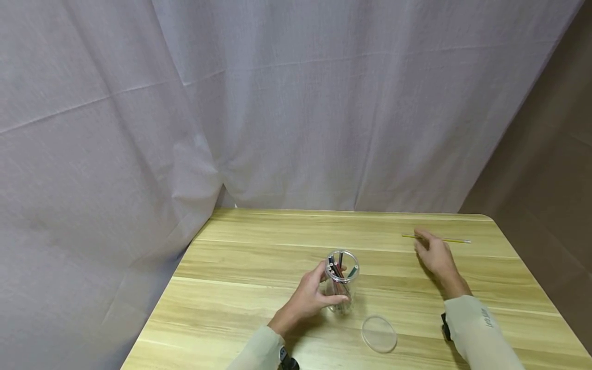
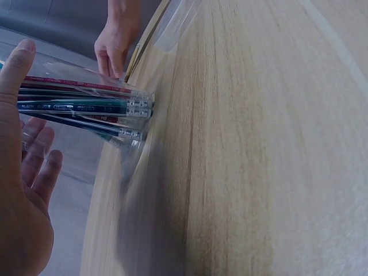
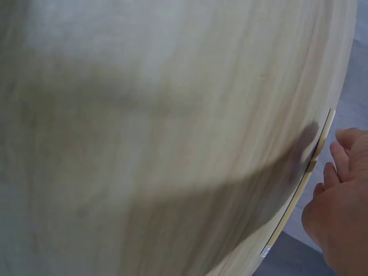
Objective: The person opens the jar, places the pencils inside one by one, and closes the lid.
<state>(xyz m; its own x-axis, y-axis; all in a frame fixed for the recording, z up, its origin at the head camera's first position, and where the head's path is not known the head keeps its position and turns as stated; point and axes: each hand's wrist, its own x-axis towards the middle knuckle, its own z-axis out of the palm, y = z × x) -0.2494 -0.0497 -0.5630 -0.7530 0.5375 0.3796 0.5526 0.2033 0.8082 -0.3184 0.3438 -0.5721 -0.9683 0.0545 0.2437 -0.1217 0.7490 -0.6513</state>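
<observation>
My left hand (image 1: 306, 295) grips a clear jar (image 1: 350, 288) around its side, thumb toward the near side. Several pencils (image 2: 80, 107), dark green, red and black, stand inside it; their metal-capped ends point down in the left wrist view. At the far right of the table lies a yellow pencil (image 1: 455, 240). Over that pencil hovers my right hand (image 1: 437, 257), its fingers loosely bent. In the right wrist view a gap shows between the fingertips and the yellow pencil (image 3: 299, 190), with nothing held.
A clear round lid (image 1: 379, 334) lies flat on the wooden table (image 1: 222, 293), near the jar on its right front side. Grey cloth (image 1: 296, 128) hangs behind the table's far edge and along its left side. A brown surface (image 1: 550, 154) borders the right.
</observation>
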